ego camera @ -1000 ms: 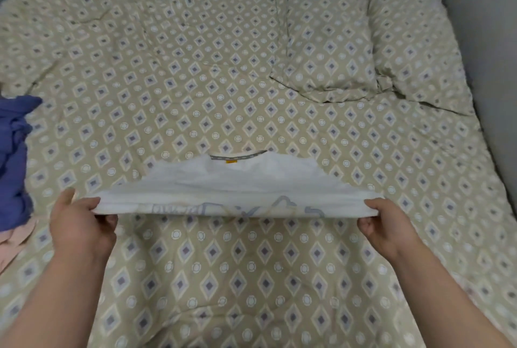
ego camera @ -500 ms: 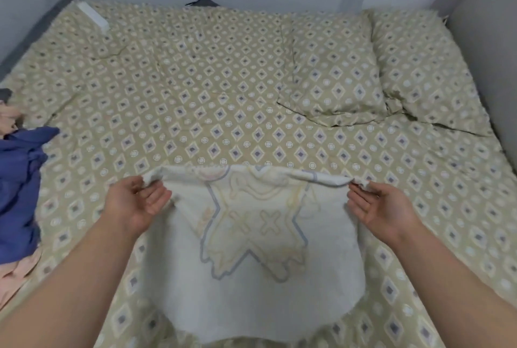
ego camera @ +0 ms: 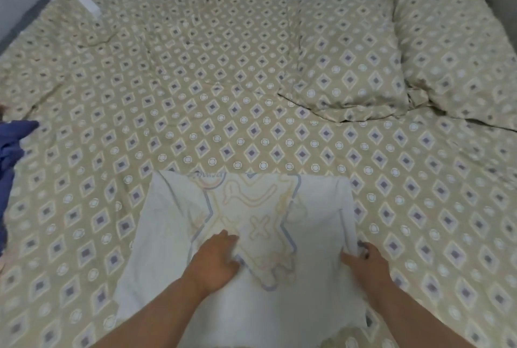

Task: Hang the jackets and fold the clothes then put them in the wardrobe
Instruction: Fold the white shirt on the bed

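Note:
A white T-shirt (ego camera: 173,224) with a pale star-shaped print lies spread on the bed in front of me, its top edge folded toward the pillows. My left hand (ego camera: 216,259) rests on the middle of the shirt, fingers loosely bent against the print. My right hand (ego camera: 363,262) is at the shirt's right edge, where its fingers grip the fabric's side fold.
The bed (ego camera: 223,81) carries a beige diamond-patterned cover. Two matching pillows (ego camera: 349,62) lie at the far right. A blue garment (ego camera: 11,146) is heaped at the left edge. A white strip (ego camera: 85,3) lies at the far left corner. Walls close in behind and right.
The shirt, held up by both hands earlier, now lies flat on the bed. My left hand moved onto its middle and my right hand dropped to its right edge.

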The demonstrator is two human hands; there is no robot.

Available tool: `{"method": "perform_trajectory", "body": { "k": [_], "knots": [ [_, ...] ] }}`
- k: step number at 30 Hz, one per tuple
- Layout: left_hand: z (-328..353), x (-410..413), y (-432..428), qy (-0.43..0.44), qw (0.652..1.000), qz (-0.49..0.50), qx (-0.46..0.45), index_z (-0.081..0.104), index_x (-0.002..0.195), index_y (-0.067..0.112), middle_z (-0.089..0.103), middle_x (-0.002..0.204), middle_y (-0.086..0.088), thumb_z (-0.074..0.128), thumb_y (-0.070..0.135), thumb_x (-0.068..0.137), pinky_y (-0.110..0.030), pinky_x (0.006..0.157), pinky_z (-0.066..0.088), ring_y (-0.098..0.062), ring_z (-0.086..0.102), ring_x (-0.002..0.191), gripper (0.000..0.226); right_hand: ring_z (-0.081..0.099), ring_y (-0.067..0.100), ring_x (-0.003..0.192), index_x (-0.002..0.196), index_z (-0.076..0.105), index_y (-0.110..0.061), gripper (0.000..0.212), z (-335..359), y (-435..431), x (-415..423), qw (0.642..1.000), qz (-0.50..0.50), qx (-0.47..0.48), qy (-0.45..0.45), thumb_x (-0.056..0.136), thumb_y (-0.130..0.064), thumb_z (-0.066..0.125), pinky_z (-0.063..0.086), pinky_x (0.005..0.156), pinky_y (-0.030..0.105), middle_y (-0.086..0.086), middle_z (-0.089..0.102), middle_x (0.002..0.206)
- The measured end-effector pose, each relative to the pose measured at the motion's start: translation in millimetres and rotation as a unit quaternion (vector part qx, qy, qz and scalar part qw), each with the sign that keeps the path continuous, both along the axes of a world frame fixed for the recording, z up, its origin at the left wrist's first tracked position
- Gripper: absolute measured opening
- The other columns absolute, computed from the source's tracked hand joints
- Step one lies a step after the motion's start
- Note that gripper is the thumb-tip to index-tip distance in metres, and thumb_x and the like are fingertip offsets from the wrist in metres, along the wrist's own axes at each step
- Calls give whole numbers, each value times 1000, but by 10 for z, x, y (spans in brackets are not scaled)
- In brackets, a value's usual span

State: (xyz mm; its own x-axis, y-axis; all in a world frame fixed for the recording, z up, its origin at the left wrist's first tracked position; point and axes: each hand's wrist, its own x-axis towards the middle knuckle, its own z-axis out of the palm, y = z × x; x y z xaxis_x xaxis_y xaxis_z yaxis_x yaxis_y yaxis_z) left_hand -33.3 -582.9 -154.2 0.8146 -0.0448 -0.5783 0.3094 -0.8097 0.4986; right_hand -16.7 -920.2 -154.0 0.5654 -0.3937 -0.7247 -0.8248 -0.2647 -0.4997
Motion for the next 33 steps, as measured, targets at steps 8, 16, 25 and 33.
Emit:
{"method": "perform_trajectory", "body": {
  "k": [8,16,25,33],
  "knots": [
    [-251,-137,-394,67,980,-124,142,26,152,24,8,164,-9,53,56,87,-44,120,16,-32,7,152,77,65,20,89,121,64,-16,38,-125,38,-21,994,27,102,-29,86,-21,76,52,73,35,-2,69,104],
    [82,449,-1429,43,994,7,-102,56,134,14,54,138,-8,46,25,100,-21,92,34,-25,50,126,37,71,31,104,129,56,-23,48,-68,18,-180,948,-16,317,16,89,-1,69,59,86,51,7,73,117],
    [126,457,-1682,129,953,138,-235,57,114,13,62,108,-2,56,44,92,-33,82,50,-21,60,100,38,64,12,117,140,45,-38,75,214,411,-235,941,157,296,-50,79,5,57,58,88,33,-8,66,129],
    [168,485,-584,6,990,87,-107,55,111,19,63,101,4,68,42,73,-31,75,50,-17,61,91,47,69,23,96,125,57,-27,59,356,1642,-467,922,256,289,-8,71,-5,50,56,81,42,4,70,108]
  ]
}}
